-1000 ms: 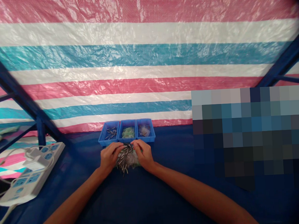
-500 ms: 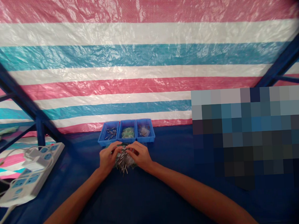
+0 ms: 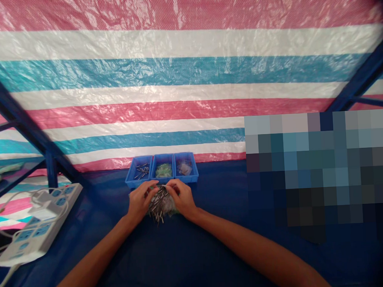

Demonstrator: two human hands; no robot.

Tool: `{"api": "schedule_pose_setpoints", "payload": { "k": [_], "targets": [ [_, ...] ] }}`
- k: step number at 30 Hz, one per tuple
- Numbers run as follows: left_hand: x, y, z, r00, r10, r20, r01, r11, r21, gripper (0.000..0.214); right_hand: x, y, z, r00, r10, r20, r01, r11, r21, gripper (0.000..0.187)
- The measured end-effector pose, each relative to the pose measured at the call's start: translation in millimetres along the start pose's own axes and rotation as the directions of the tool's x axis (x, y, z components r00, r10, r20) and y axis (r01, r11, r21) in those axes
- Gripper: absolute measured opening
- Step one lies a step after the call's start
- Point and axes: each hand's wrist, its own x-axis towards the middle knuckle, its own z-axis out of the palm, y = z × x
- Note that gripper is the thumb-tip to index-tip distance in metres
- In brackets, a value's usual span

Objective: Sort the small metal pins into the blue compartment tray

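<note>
My left hand (image 3: 140, 201) and my right hand (image 3: 182, 198) are both closed in a pinch, fingertips facing each other. Between them runs a thin, light metal rod (image 3: 161, 186), its ends hidden by the fingers. Right below lies a pile of short metal rods (image 3: 158, 207), with clear and greenish small pieces (image 3: 169, 204) on its right side. Behind the hands three blue bins stand in a row. Several metal rods are in the left bin (image 3: 129, 177), green pieces in the middle bin (image 3: 163, 157), and whitish clear pieces in the right bin (image 3: 190, 177).
A dark blue tabletop (image 3: 159, 261) spreads under my arms. On the left lies a white power strip (image 3: 51, 234) with plugs and cables. Striped plastic sheeting (image 3: 175, 71) and blue frame bars (image 3: 51, 170) stand behind. A pixelated block covers the right side.
My right hand's fingers have lifted and closed in a pinch, and a thin rod now shows level between both hands. More of the pile is visible beneath them.
</note>
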Motion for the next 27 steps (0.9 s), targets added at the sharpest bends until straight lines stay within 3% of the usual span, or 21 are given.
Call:
{"api": "schedule_pose_setpoints", "payload": {
  "k": [4, 7, 10, 15, 18, 21, 23, 25, 27],
  "targets": [
    [1.8, -3.2, 0.1, 0.998, 0.060, -0.030, -0.058, 0.997, 0.058, 0.020, 0.0, 0.4, -0.3, 0.999, 0.016, -0.033, -0.016, 1.000, 0.001, 0.018],
    [6.1, -16.4, -7.3, 0.981, 0.096, -0.171, -0.068, 0.984, 0.166, 0.015, -0.4, 0.3, -0.8, 0.999, 0.008, -0.044, -0.009, 1.000, -0.024, 0.022],
    [14.7, -36.2, -18.7, 0.947, 0.080, -0.311, 0.009, 0.962, 0.274, 0.014, -0.2, 0.3, -1.1, 0.999, -0.035, -0.032, 0.033, 0.998, -0.060, 0.021],
    [24.4, -55.6, -25.4, 0.973, 0.020, -0.229, 0.092, 0.879, 0.468, 0.014, -0.5, 2.5, -0.2, 0.995, -0.095, 0.004, 0.095, 0.988, -0.125, 0.019],
    [23.1, -52.2, -21.2, 0.985, 0.057, -0.163, 0.025, 0.886, 0.463, 0.013, -0.3, 1.4, -1.3, 0.993, -0.107, 0.059, 0.117, 0.974, -0.196, 0.020],
    [20.2, -44.6, -17.5, 0.985, 0.122, -0.124, -0.058, 0.904, 0.424, 0.012, 3.3, -8.3, -5.9, 0.975, -0.083, 0.204, 0.151, 0.927, -0.343, 0.021],
    [18.7, -40.8, -16.6, 0.982, 0.144, -0.124, -0.083, 0.911, 0.405, 0.011, 7.7, -21.3, -10.0, 0.923, -0.062, 0.379, 0.242, 0.860, -0.449, 0.023],
    [17.6, -38.9, -16.4, 0.981, 0.149, -0.121, -0.091, 0.916, 0.390, 0.012, 11.7, -38.0, -13.9, 0.798, -0.040, 0.602, 0.404, 0.775, -0.485, 0.028],
    [16.5, -38.6, -15.9, 0.984, 0.143, -0.107, -0.093, 0.922, 0.377, 0.012, 13.0, -54.8, -16.5, 0.678, 0.036, 0.734, 0.504, 0.705, -0.500, 0.033]
  ]
}}
